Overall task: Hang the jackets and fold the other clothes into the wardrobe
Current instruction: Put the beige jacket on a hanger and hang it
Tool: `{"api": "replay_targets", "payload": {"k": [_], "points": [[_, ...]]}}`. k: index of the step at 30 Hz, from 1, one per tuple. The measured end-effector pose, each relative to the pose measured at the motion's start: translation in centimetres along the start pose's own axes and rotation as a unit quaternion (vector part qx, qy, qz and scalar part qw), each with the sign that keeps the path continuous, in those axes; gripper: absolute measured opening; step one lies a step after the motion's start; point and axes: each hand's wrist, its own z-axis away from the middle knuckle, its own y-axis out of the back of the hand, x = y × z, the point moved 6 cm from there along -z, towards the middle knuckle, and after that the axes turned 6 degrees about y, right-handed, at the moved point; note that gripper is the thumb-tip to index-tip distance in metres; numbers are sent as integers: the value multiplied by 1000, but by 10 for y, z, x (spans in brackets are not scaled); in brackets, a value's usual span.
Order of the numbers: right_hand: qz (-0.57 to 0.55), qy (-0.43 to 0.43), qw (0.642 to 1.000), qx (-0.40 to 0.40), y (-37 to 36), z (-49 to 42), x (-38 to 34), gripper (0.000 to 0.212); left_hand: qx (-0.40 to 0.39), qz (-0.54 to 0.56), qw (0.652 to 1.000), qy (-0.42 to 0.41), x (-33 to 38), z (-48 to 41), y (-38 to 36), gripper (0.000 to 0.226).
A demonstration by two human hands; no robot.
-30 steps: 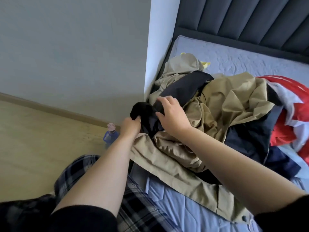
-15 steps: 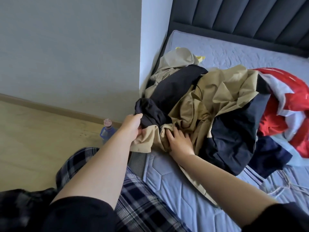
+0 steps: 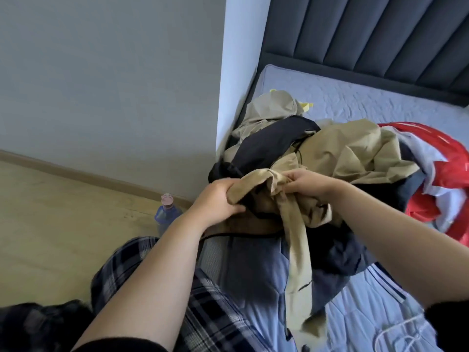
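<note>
where half a second ago the right hand lay flat on the khaki cloth and the left pinched its corner, both hands now grip the khaki jacket (image 3: 291,199) and lift a bunched part of it off the pile. the left hand (image 3: 218,201) has its fingers curled tight round a fold of the khaki fabric at the near edge of the bed. the right hand (image 3: 308,184) pinches another gather of the same fabric just beside it, and a long strip of the garment, perhaps a sleeve or belt, hangs down between the forearms over the mattress (image 3: 253,275). this looks like the step of pulling one jacket free for hanging; nothing is hung or folded yet, and the wardrobe is not in view.

the jacket lies tangled with a black garment (image 3: 269,146) that runs across and under it, so it may drag that along. further back sits a grey-beige piece (image 3: 274,107) with something yellow (image 3: 305,105) behind it, and a red and white garment (image 3: 441,158) lies to the right. a dark navy item (image 3: 337,255) lies beneath the right forearm. a blue bottle with a pink cap (image 3: 166,212) stands on the wooden floor (image 3: 63,224) near the bed corner. a padded headboard (image 3: 368,41) rises behind.
</note>
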Motion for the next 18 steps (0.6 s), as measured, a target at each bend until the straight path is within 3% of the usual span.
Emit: {"api": "replay_targets", "payload": {"k": [1,2,5,6,9,11,13,15,18], "points": [[11,-14,1000,-10,4,-2,-2,12,12,61,997,37,-5,-2,6,26],[54,-16,998,-10,7,-6,-6,6,17,109,992,69,-8,-2,12,14],[306,18,949,72,14,-20,-20,24,17,246,959,141,-19,-3,17,27],[362,17,926,105,13,-23,-23,21,13,269,949,163,-20,-2,17,30],[442,-23,876,193,4,-24,-29,10,36,308,926,216,-23,1,19,24],[417,-16,877,238,-5,-20,-31,6,76,341,901,256,-28,3,24,14],[323,9,907,269,-15,-15,-35,17,91,367,883,280,-27,8,29,10],[225,1,946,233,-30,-14,-35,37,90,384,872,289,-25,9,27,12],[285,-23,950,127,-58,-15,-31,80,89,396,868,287,-18,12,26,11]]}}
